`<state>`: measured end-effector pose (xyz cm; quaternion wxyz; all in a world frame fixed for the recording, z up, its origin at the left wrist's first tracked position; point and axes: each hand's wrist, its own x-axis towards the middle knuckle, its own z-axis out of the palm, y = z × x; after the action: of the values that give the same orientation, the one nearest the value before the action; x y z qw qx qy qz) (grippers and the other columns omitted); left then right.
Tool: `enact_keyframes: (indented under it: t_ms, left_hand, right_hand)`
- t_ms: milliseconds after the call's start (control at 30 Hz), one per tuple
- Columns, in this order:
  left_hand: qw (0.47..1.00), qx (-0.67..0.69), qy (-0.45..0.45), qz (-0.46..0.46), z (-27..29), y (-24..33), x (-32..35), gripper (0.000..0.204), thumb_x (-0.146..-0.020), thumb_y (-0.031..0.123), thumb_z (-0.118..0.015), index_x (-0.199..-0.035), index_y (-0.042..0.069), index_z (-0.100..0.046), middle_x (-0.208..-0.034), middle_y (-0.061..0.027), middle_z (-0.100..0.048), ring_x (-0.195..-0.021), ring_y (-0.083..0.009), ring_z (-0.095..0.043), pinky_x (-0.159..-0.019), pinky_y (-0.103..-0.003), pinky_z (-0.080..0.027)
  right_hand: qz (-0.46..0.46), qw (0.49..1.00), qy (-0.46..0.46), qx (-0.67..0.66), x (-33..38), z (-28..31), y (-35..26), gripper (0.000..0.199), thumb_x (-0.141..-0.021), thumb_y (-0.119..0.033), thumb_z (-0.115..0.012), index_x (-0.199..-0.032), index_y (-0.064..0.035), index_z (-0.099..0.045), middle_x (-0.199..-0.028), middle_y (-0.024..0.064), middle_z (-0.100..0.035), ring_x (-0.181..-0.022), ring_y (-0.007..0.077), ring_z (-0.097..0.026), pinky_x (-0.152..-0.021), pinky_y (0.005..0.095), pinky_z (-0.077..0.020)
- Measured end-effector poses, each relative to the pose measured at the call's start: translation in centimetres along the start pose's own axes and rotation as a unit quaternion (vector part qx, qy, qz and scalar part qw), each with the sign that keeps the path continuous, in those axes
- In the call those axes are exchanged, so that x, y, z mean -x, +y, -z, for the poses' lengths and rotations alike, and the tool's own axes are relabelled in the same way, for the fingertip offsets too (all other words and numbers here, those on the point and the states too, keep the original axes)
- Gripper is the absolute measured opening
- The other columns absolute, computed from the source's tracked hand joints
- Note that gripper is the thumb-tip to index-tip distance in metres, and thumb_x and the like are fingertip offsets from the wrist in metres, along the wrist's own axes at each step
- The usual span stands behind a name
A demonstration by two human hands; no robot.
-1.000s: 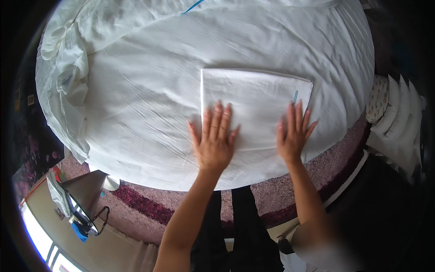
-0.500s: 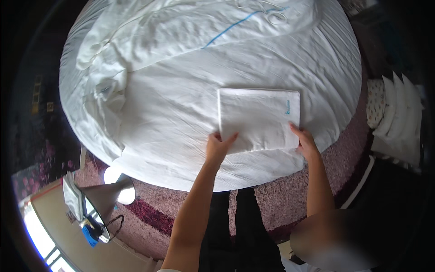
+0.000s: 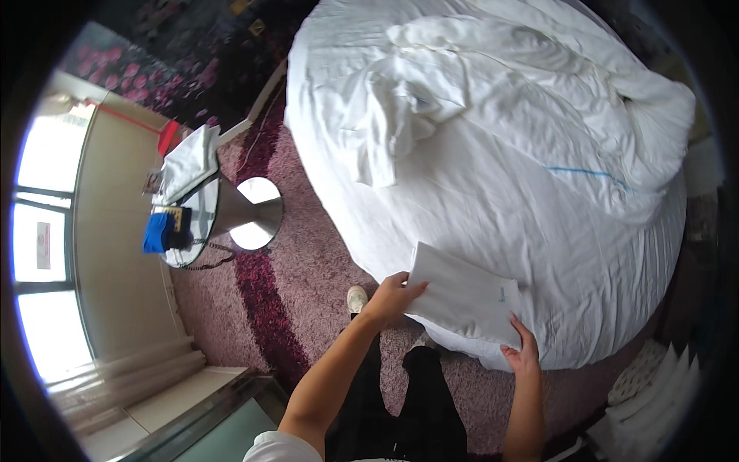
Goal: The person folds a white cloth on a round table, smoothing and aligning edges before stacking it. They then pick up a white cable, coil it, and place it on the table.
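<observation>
A flat, folded white cloth (image 3: 466, 299) with a small blue print near its right edge is held out in front of me, over the near edge of the bed. My left hand (image 3: 392, 296) grips its left edge, thumb on top and the other fingers mostly hidden. At the lower right corner is my right hand (image 3: 523, 350), one digit along the cloth's edge and the others curled just below the corner. Behind the cloth spreads the round bed (image 3: 431, 204) with a wrinkled white sheet. A bunched white duvet (image 3: 531, 108) with a blue stripe lies across its far side.
To the left, a mirrored hourglass-shaped side table (image 3: 239, 212) carries folded white linen (image 3: 192, 162), a blue item (image 3: 158, 232) and a dark coiled cord. Stacked pillows (image 3: 654, 393) stand at the lower right. Pink carpet (image 3: 315, 269) surrounds the bed; windows (image 3: 54, 254) line the left wall.
My view has turned left, bringing the side table and windows further in. The folded cloth, which was over the bed's middle front, now tilts and sits nearer the bed's edge, still between both hands.
</observation>
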<state>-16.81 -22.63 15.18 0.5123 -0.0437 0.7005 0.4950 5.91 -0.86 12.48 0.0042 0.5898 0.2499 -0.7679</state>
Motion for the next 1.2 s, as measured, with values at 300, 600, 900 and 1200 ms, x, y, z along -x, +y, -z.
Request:
enact_keyframes:
  t_ms: [300, 600, 900, 1200]
  left_hand:
    - [0.961, 0.212, 0.178, -0.029, 25.0, -1.6, 10.8, 0.030, -0.092, 0.026, -0.056, -0.107, -0.001, -0.057, -0.084, -0.0006, -0.061, -0.070, -0.0065, -0.057, -0.063, -0.020, -0.045]
    - [0.945, 0.150, 0.275, -0.090, 50.5, -0.2, 11.7, 0.026, -0.092, 0.026, -0.057, -0.093, 0.000, -0.059, -0.074, 0.0032, -0.056, -0.062, -0.0018, -0.047, -0.054, -0.018, -0.037]
    - [0.914, 0.199, 0.330, -0.127, 69.3, 2.2, 7.4, 0.027, -0.091, 0.023, -0.058, -0.108, 0.002, -0.062, -0.091, 0.0018, -0.063, -0.079, -0.0035, -0.057, -0.070, -0.018, -0.044]
    - [0.876, 0.219, 0.419, -0.092, 75.0, -6.2, -2.9, 0.027, -0.089, 0.026, -0.061, -0.100, 0.001, -0.064, -0.077, 0.0044, -0.060, -0.064, -0.0020, -0.049, -0.057, -0.018, -0.037]
  right_hand:
    - [0.063, 0.958, -0.181, 0.211, 3.1, -28.7, 4.7, 0.039, -0.083, -0.026, -0.064, -0.114, -0.0039, -0.058, -0.104, 0.0052, -0.061, -0.096, 0.0153, -0.057, -0.078, 0.0329, -0.0461]
    - [0.061, 0.941, -0.248, 0.223, 1.5, -56.2, 12.9, 0.037, -0.089, -0.023, -0.060, -0.117, 0.0012, -0.057, -0.108, 0.0059, -0.060, -0.097, 0.0127, -0.057, -0.084, 0.0277, -0.0460]
    - [0.177, 0.887, -0.345, 0.250, -4.5, -75.9, 18.7, 0.024, -0.092, -0.020, -0.056, -0.108, -0.0032, -0.064, -0.082, -0.0067, -0.057, -0.070, 0.0003, -0.045, -0.062, 0.0160, -0.0356]
    - [0.291, 0.806, -0.322, 0.403, -14.6, -81.1, 24.4, 0.021, -0.093, -0.019, -0.055, -0.092, -0.0003, -0.065, -0.065, -0.0094, -0.044, -0.058, 0.0007, -0.035, -0.049, 0.0205, -0.0276]
